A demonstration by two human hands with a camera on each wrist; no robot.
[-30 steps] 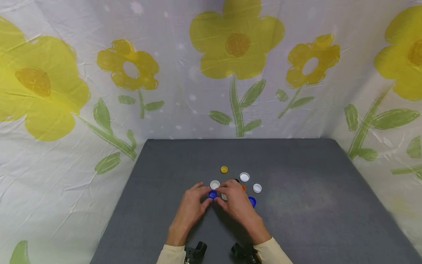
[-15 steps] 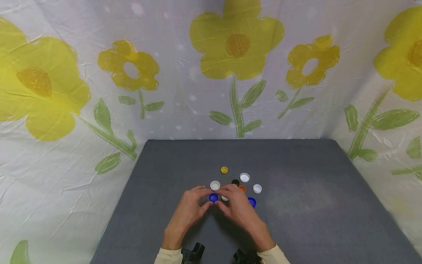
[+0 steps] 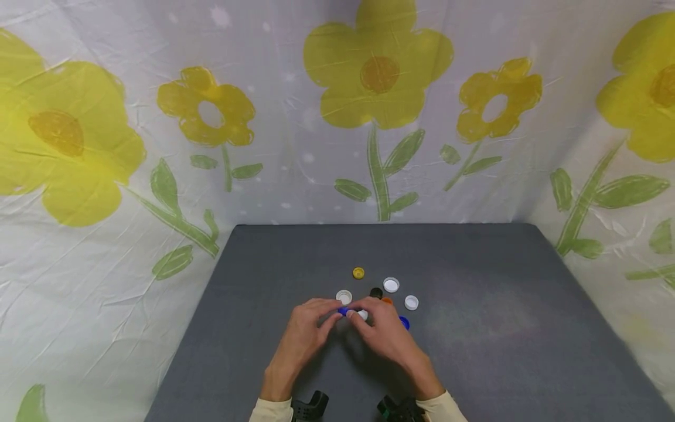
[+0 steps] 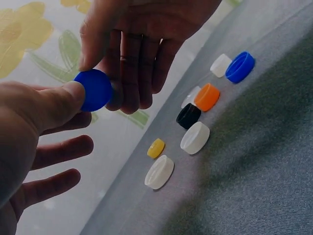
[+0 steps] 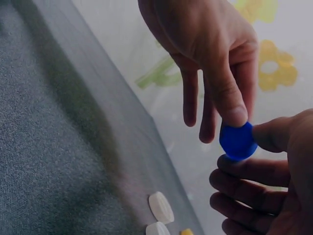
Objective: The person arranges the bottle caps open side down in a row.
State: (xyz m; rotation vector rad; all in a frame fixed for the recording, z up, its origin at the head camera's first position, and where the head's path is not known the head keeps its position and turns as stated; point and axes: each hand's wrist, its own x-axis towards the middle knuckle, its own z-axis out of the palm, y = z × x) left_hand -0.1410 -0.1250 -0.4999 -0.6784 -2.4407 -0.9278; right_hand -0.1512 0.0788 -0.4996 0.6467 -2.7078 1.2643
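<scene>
A blue bottle cap (image 3: 343, 311) is held up between the two hands, tilted so that its round flat face shows in both wrist views. My left hand (image 3: 303, 328) pinches it, with the thumb over the face and the other fingers spread in the left wrist view. From the other side my right hand (image 3: 384, 329) pinches its edge between thumb and index finger. Just beyond the fingertips a white cap (image 3: 344, 297) lies on the table. Another white cap (image 3: 362, 315) is partly hidden by the right hand.
On the grey table (image 3: 474, 351) lie a yellow cap (image 3: 358, 273), a black cap (image 3: 376, 292), an orange cap (image 4: 207, 97), a larger blue cap (image 4: 240, 67) and white caps (image 3: 391, 285) to the right. Behind the table hangs a flowered cloth (image 3: 295, 176).
The blue cap has turned from hollow side up to tilted, edge towards the head view. Both hands' fingertips have closed in on it. The other caps have stayed put.
</scene>
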